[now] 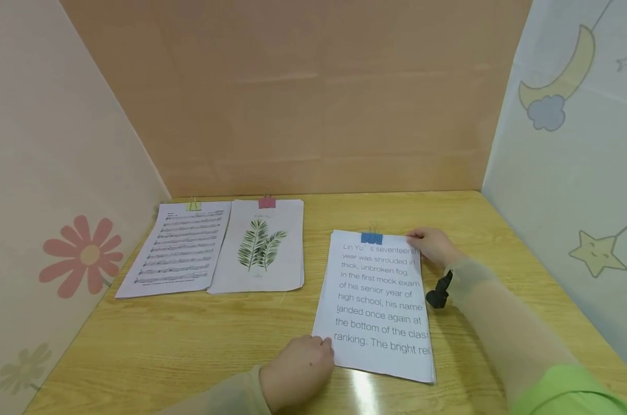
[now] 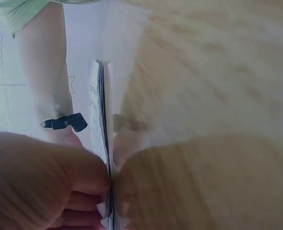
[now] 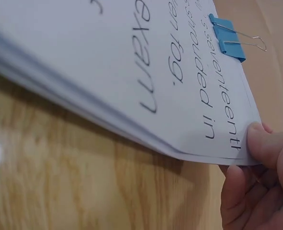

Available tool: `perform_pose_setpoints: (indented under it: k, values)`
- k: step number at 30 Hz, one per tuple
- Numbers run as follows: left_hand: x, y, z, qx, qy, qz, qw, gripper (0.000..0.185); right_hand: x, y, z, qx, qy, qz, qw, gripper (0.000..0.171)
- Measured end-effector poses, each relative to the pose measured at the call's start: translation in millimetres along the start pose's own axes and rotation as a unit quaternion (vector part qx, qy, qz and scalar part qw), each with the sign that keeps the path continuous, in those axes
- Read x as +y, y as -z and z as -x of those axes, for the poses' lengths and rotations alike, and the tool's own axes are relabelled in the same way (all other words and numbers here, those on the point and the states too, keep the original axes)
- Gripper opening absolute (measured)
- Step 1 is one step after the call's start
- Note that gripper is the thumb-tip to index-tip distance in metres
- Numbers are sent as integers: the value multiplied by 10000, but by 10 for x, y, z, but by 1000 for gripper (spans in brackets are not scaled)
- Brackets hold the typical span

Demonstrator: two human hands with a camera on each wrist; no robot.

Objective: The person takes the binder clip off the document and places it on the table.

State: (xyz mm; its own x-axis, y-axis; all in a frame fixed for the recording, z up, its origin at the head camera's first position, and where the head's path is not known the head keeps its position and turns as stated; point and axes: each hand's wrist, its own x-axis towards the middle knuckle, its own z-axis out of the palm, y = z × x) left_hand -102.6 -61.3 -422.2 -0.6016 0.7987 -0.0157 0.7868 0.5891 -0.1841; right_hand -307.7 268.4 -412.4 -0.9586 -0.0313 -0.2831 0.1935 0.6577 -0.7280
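Observation:
A stack of printed text pages [image 1: 378, 305] lies on the right half of the table, joined at its top edge by a blue binder clip [image 1: 372, 238]. My right hand [image 1: 434, 245] pinches the stack's top right corner, thumb on the upper face and fingers beneath, as the right wrist view shows. At the lower left edge is my left hand [image 1: 303, 366], fingers curled at the paper's side. In the left wrist view the stack [image 2: 102, 110] appears edge-on beside the left hand [image 2: 41, 177]. The right wrist view shows the clip [image 3: 227, 38] with its wire handles pointing outward.
Sheet music [image 1: 180, 248] under a yellow clip [image 1: 193, 206] lies at the back left. Beside it is a leaf-print stack [image 1: 266, 276] with a red clip [image 1: 267, 202]. A brown back wall [image 1: 318, 115] and patterned side panels enclose the wooden table [image 1: 188, 340].

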Motion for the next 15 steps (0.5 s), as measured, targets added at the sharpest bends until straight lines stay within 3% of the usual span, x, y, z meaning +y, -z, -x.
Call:
perform_pose_setpoints:
  k: [6,10,15]
  values:
    - [1,8,-3,3,313,622,9976,20,-57,26,7,139,392,-130,9990,32]
    - [-63,11,-13,192,212,918,9954,24,-113,37,35,213,720,-203,9970,32]
    - [-234,29,-22,526,63,1823,9818,33,-181,58,78,230,886,-310,9953,32]
